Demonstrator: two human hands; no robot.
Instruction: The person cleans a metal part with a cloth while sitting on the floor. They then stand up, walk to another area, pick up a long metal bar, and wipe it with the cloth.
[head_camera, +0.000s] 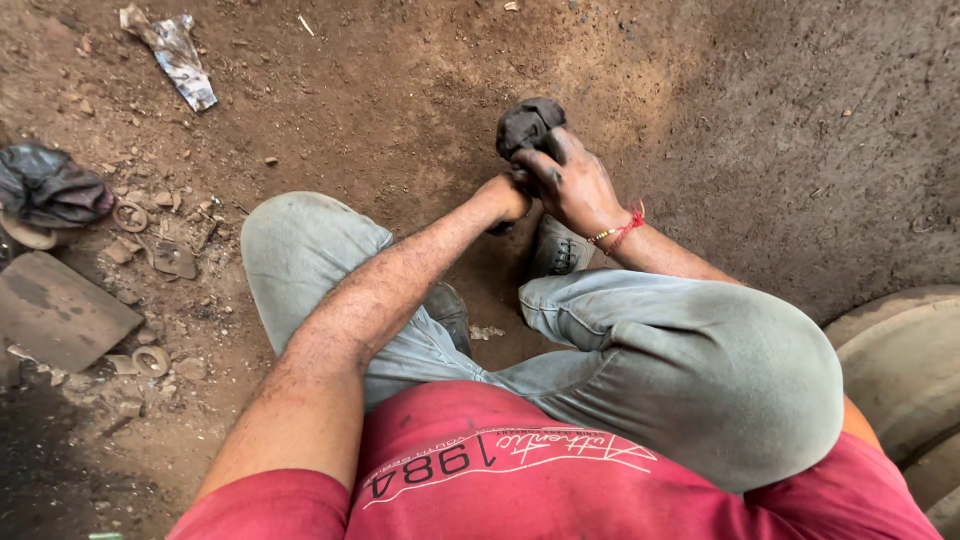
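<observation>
While the person squats over the brown dirt floor (400, 110), the right hand (575, 185) has its grip closed around a dark crumpled cloth (527, 125) held above the ground, and the left hand (505, 198), pressed beneath it, steadies the bundle, its own grip hidden.
</observation>
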